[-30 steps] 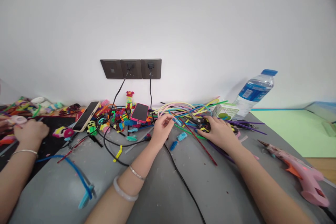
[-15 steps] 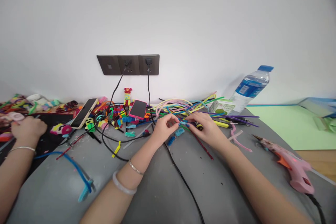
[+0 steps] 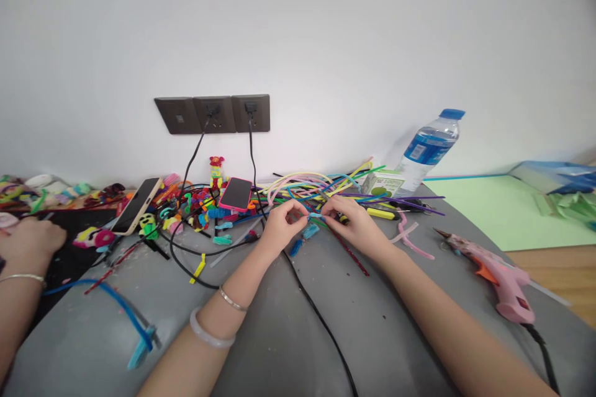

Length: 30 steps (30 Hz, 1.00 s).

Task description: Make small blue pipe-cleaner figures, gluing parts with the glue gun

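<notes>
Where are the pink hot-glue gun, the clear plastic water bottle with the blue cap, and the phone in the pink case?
pink hot-glue gun [image 3: 500,280]: head view, on its pink body.
clear plastic water bottle [image 3: 421,150]: head view, on its blue label.
phone in the pink case [image 3: 236,193]: head view, on its dark screen.

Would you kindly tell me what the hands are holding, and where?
A short light-blue piece: the left hand pinches one end, the right hand the other.
</notes>
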Each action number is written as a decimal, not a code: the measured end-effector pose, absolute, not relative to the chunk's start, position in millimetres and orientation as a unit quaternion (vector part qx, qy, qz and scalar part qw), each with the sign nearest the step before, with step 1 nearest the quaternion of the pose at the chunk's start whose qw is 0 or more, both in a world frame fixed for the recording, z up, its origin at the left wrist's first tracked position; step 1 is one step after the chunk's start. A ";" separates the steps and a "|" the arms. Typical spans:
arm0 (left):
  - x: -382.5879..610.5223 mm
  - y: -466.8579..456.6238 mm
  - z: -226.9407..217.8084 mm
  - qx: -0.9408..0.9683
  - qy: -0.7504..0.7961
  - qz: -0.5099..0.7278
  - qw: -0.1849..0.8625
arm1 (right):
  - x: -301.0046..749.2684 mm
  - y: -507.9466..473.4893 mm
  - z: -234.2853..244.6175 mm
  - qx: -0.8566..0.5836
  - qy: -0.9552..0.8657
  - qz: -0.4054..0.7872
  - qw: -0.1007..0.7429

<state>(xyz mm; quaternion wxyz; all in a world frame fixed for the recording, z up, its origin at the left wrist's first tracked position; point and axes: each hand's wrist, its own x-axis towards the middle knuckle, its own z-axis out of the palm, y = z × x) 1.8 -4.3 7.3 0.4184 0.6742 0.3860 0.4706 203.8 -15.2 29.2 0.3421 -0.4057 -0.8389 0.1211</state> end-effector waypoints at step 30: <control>3.0 -18.2 6.0 0.846 0.445 0.261 0.133 | 204.5 -15.1 26.2 -0.435 -0.798 0.126 0.398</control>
